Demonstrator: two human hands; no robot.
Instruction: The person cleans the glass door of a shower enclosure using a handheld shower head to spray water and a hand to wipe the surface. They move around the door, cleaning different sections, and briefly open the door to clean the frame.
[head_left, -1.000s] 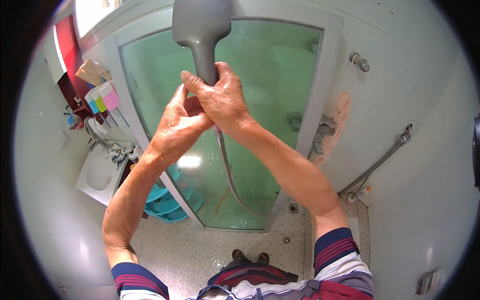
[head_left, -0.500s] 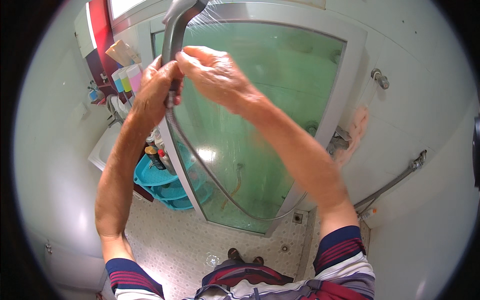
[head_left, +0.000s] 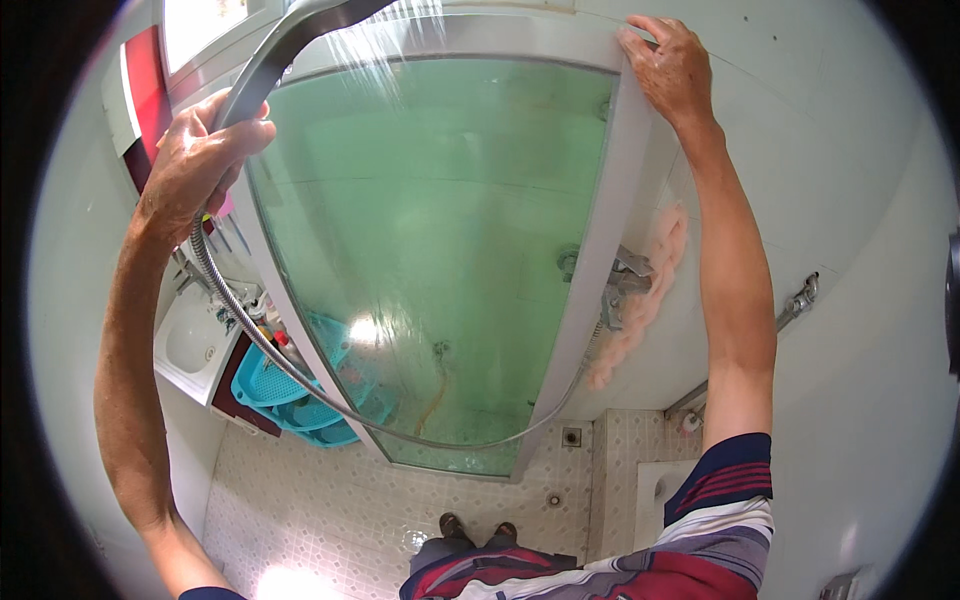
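Note:
My left hand (head_left: 192, 160) is wrapped round the handle of a grey shower head (head_left: 272, 62), raised at the upper left. Water (head_left: 385, 50) sprays from it toward the upper part of a green-tinted glass shower door (head_left: 430, 210). From the handle a metal hose (head_left: 330, 402) hangs in a long loop across the glass to the mixer tap (head_left: 628, 272) on the right. At the top right corner of the door's pale metal frame (head_left: 612, 190), my right hand (head_left: 672, 72) has its fingers bent over the edge, gripping it. The fingertips are partly hidden there.
Left of the door are a white washbasin (head_left: 190, 340) and a turquoise tiered rack (head_left: 265, 385) with bottles. A pink twisted strip (head_left: 640, 310) hangs by the tap. Drains (head_left: 571, 437) sit in the patterned tile floor (head_left: 310, 490). A pipe fitting (head_left: 803, 295) juts from the right wall.
My right hand has left the shower head and moved right to the frame's corner. My left hand has shifted left with the shower head, and the spray now falls toward the glass.

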